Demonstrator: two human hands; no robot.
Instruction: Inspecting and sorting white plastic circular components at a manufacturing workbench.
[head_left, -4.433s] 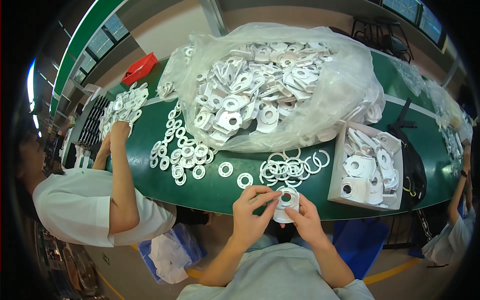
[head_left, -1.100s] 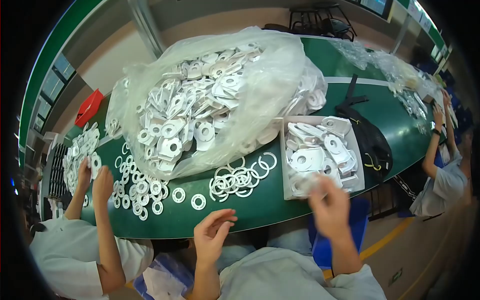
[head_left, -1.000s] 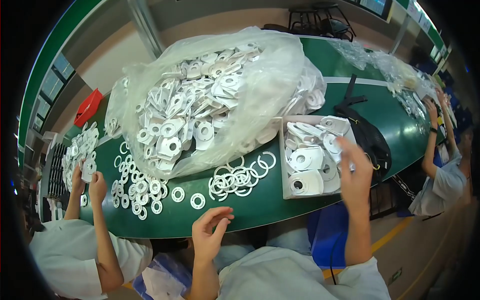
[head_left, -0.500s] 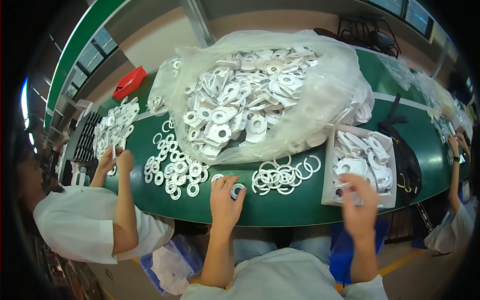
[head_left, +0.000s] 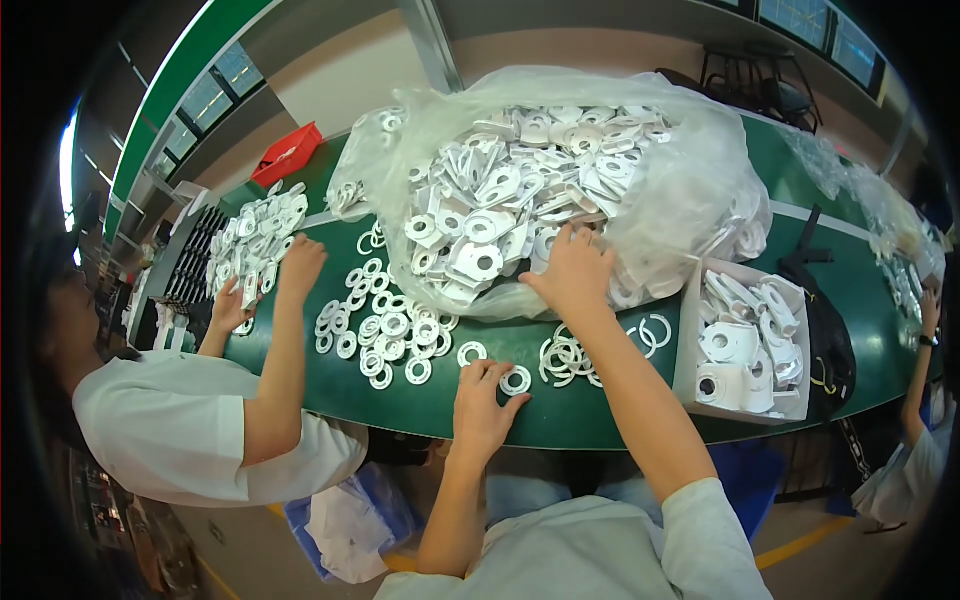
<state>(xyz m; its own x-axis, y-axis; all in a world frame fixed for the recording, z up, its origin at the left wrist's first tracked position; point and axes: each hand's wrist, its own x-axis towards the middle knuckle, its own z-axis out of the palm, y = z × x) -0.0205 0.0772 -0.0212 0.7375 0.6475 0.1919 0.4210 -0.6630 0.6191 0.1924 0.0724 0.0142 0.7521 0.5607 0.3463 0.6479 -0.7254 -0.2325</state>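
Note:
My left hand [head_left: 482, 408] rests at the near side of the green table, thumb and fingers curled around the edges of a white ring [head_left: 515, 381]. Another white ring [head_left: 471, 353] lies just beyond its fingers. My right hand [head_left: 578, 270] reaches over the front of a large clear plastic bag [head_left: 690, 160], fingers spread against the heaped parts, with nothing visible in it. The heap consists of white flat plates with round holes [head_left: 486, 228]. Open C-shaped white rings [head_left: 562, 358] lie beneath my right forearm, which hides some of them.
A white box [head_left: 745, 412] of similar plates stands to the right, beside a black bag [head_left: 828, 340]. Closed white rings [head_left: 394, 325] are scattered left of centre. At the left, a co-worker's hands [head_left: 298, 268] handle white plates near a red tray [head_left: 287, 154].
My right hand has moved from above the white box leftward and away from me to the bagged plates. My left hand stays around the ring. The whole view has shifted slightly.

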